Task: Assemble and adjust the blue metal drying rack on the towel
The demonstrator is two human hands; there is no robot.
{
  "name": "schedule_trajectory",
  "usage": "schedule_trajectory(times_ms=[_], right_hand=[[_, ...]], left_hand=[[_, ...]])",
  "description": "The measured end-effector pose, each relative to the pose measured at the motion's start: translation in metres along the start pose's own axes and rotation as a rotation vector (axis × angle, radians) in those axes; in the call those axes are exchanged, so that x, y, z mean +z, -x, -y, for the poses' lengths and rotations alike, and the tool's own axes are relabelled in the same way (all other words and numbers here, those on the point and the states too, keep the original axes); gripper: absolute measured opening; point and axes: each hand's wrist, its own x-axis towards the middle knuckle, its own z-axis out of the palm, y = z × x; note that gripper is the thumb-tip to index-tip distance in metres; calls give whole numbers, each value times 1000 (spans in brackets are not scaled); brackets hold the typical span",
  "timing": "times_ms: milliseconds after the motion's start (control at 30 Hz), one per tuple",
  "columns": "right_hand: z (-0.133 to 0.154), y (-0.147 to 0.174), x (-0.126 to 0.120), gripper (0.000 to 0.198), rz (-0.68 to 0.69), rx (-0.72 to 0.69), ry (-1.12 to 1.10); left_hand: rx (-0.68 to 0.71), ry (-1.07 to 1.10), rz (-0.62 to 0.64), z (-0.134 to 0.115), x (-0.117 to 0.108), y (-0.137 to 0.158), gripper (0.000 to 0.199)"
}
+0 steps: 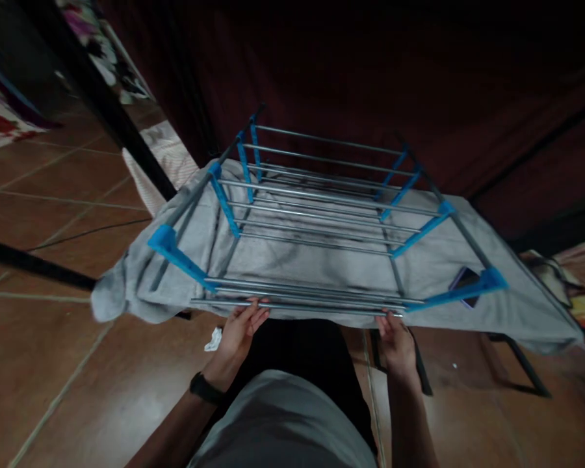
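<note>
Along the near edge of the cloth, right above the lap, with scant room there. To the left, beyond the cloth's bunched end, open to tiled floor, crossed by a slanting black pole. At the back, bounded by a dark curtain near the rack. To the right, spread past the rack as far as a drooping corner.

Pinching one thin metal rod in both hands, held well apart: with the left hand closed on it inward of its left tip, with the right hand closed on it close to its right tip. Held level with, and just beside, the rack's nearest bars. Too blurred to tell whether joined to the rack.

Standing beyond both hands, on the cloth, with blue brackets at either side; under the right one, partly hidden, a phone.
</note>
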Motion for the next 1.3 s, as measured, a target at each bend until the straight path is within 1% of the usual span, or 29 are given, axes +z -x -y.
schedule_trajectory(times_ms=[33, 67, 100, 267, 433, 600, 733, 867, 1000, 1067, 1167, 1233, 1300], right_hand=[[-1, -1, 5, 35, -47, 11, -37], [-1, -1, 10, 34, -82, 51, -125], [0, 0, 13, 35, -92, 85, -189], [5, 10, 23, 34, -85, 149, -306], [6, 16, 27, 34, -25, 207, -327], [2, 18, 31, 34, -44, 257, -358], [-1, 25, 35, 30, -36, 315, -398], [-5, 38, 43, 18, -47, 406, -441], [-4, 48, 54, 14, -48, 502, -438], [-3, 52, 59, 14, -6, 556, -408], [-4, 57, 66, 19, 113, 616, -332], [-7, 61, 69, 23, 213, 624, -254], [-9, 64, 73, 24, 319, 604, -177]], left_hand=[[6, -10, 7, 1, 1, 1, 23], [16, -20, 13, 1, 3, 2, 25], [29, -31, 20, 2, 4, 3, 27], [85, -112, 95, 7, 14, 14, 34], [165, -233, 166, 7, 27, 26, 36], [255, -339, 247, 3, 37, 33, 38], [328, -446, 330, -2, 46, 35, 38], [411, -510, 403, -11, 65, 37, 35], [477, -526, 445, -18, 87, 40, 35], [489, -470, 472, -20, 97, 41, 37], [546, -388, 525, -25, 112, 44, 38], [598, -362, 571, -30, 123, 46, 38], [643, -336, 607, -37, 133, 47, 37]])
